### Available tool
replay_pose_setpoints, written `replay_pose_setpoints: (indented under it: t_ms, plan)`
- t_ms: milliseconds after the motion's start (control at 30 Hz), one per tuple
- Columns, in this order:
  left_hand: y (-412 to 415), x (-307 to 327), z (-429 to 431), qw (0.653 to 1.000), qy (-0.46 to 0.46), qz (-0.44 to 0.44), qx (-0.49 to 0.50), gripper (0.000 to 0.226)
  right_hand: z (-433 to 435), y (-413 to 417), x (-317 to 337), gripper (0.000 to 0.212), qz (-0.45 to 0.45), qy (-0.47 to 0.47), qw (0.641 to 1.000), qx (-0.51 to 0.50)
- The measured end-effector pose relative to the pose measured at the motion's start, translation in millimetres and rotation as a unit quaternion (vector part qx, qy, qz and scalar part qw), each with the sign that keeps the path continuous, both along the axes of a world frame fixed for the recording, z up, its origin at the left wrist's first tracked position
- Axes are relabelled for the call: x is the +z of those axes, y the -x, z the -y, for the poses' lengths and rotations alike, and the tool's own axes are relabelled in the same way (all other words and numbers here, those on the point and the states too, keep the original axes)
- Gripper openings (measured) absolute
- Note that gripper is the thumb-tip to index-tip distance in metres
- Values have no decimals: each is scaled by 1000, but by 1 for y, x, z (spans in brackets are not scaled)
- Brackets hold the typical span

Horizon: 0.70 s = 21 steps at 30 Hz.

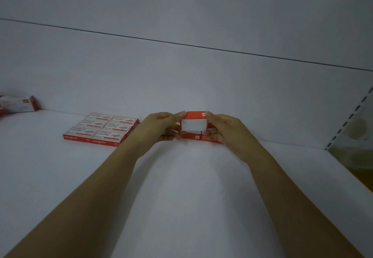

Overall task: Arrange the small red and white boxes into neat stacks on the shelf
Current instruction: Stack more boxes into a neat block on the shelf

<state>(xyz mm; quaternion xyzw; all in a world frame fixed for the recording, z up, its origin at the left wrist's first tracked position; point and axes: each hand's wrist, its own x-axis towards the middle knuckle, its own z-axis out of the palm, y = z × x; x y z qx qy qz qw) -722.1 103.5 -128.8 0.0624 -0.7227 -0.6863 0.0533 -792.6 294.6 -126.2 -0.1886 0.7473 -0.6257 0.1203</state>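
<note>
A small red and white box is held tilted up between both hands near the back of the white shelf. My left hand pinches its left end and my right hand pinches its right end. Just beneath it lie more red and white boxes on the shelf, partly hidden by my fingers. To the left, a flat block of several boxes lies in neat rows, two across.
One more box lies at the far left edge against the back wall. A perforated shelf upright and a glass side panel close off the right end. The shelf's back wall rises straight behind the boxes.
</note>
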Motion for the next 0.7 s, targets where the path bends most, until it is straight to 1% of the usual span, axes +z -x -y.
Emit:
replay_pose_setpoints:
  t_ms: [67, 133, 267, 333, 400, 467, 533, 600, 700]
  plan:
    - [-1, 0, -1, 1000, -5, 23, 13, 43, 4, -3, -2, 53, 24, -5, 1000, -11]
    - [-3, 0, -3, 999, 1, 45, 21, 46, 7, -7, -1, 55, 52, -13, 998, -16]
    - [-3, -1, -5, 997, 10, 67, 22, 50, 10, -12, 3, 55, 86, -16, 996, -25]
    - [-3, -1, -5, 998, 9, 65, 12, 49, 10, -12, 2, 53, 91, -5, 995, -28]
    - [-4, -2, -5, 999, -4, 49, -8, 45, 9, -11, 1, 47, 81, 15, 996, -37]
    - [-4, -4, -4, 999, -5, 26, -33, 37, 7, -10, 1, 33, 43, 31, 997, -48]
    - [-3, -7, -5, 998, 7, 9, -55, 34, 5, -11, 3, 21, -27, 26, 998, -44]
    - [-2, -11, -6, 997, 8, -3, -72, 39, 5, -15, 6, 19, -91, 16, 995, -29]
    - [0, -16, -8, 996, 18, -28, -82, 44, 7, -21, 7, 26, -194, -9, 981, -10]
